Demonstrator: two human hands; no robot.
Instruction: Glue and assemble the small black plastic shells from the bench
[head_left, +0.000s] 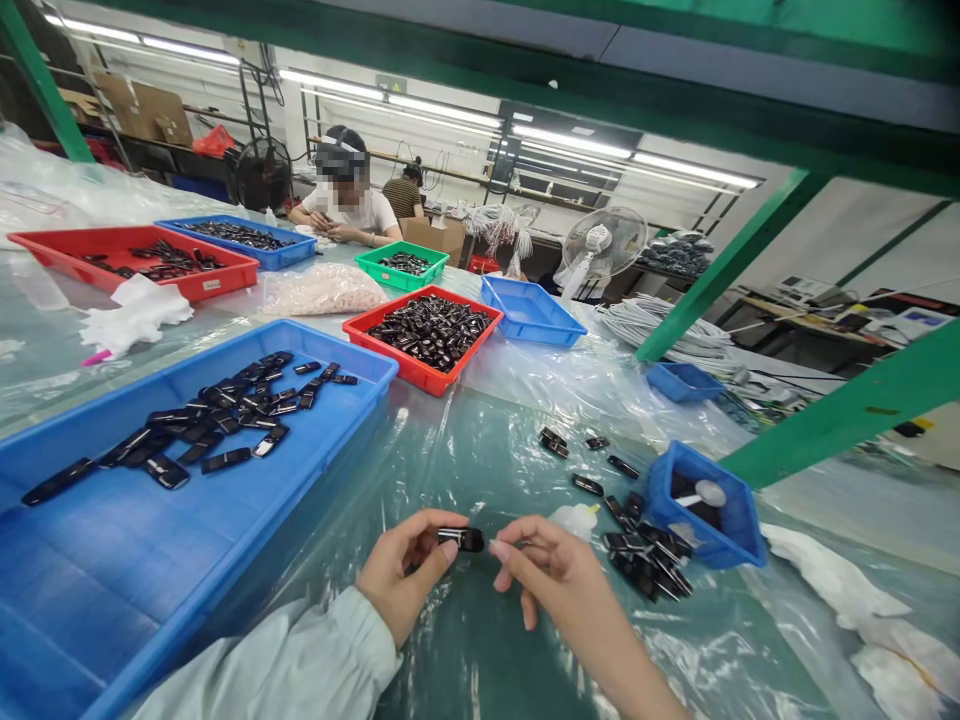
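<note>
My left hand [405, 572] pinches a small glossy black plastic piece [462, 539] between thumb and fingers, low in the middle of the view. My right hand [551, 575] is beside it, fingertips curled and touching the piece's right end, with something thin in the pinch that I cannot make out. Both hands hover over the plastic-covered table [480, 460]. A loose pile of the same black pieces [645, 560] lies just right of my right hand. A big blue tray [120, 540] at my left holds several more black pieces [217, 420].
A small blue bin [731, 520] stands at the right, a white squeeze bottle [576, 517] behind my right hand. Red [420, 370], blue [529, 312] and green [401, 270] trays stand farther back. White cloths [832, 580] lie right. Two other people sit at the far end. Green frame posts [720, 270] rise on the right.
</note>
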